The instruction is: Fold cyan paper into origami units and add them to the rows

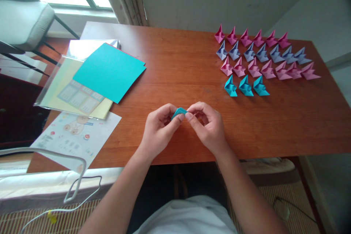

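Between my two hands, just above the front part of the wooden table (175, 73), is a small folded piece of teal paper (180, 111). My left hand (160, 126) pinches its left side between thumb and fingers. On the right edge, my right hand (208, 126) grips it with thumb and forefinger. Most of the paper is hidden by the fingers. Beyond my right hand stands a short row of teal origami pieces (246, 86). Behind them are rows of pink origami pieces (253, 67), lilac ones (261, 54) and darker pink ones (258, 38).
At the left, teal paper sheets (109, 69) lie on a clear plastic packet of pale yellow paper (52, 84). A printed white sheet (95, 135) overhangs the front edge. A white tube-like frame (79, 159) rises at lower left. A chair (27, 25) stands by the window.
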Demonstrator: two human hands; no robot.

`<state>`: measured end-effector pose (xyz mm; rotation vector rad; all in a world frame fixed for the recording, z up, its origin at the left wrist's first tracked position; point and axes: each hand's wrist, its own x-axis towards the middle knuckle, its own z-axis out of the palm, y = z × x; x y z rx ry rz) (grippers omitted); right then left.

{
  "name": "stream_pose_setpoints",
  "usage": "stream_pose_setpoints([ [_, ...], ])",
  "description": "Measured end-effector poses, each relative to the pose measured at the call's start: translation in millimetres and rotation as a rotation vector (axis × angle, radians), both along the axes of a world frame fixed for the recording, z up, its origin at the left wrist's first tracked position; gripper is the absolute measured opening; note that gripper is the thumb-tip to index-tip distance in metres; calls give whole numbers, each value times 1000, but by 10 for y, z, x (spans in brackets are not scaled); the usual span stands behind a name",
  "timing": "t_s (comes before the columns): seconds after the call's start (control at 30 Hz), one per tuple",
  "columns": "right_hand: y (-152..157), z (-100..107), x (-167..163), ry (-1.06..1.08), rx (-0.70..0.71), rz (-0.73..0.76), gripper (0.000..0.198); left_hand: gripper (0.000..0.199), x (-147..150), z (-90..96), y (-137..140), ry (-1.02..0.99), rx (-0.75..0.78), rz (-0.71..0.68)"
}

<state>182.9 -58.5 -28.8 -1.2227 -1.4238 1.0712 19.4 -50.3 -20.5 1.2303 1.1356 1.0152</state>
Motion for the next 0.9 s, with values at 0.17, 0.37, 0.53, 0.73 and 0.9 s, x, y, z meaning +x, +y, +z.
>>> stream_pose_setpoints([
  [0.17,10,-2,9,39,13,-25,8,22,60,35,2,-20,8,38],
  [0.37,14,-13,3,7,-32,8,9,24,37,-20,0,-66,2,138],
  [0.53,14,-30,-12,16,-26,26,3,22,35,-20,-4,-56,7,166],
  [0.73,24,-38,12,111,-70,-25,10,21,52,17,-6,-21,14,161],
  [0.9,21,-42,5,111,-126,19,10,18,32,-4,-12,17,56,170],
])
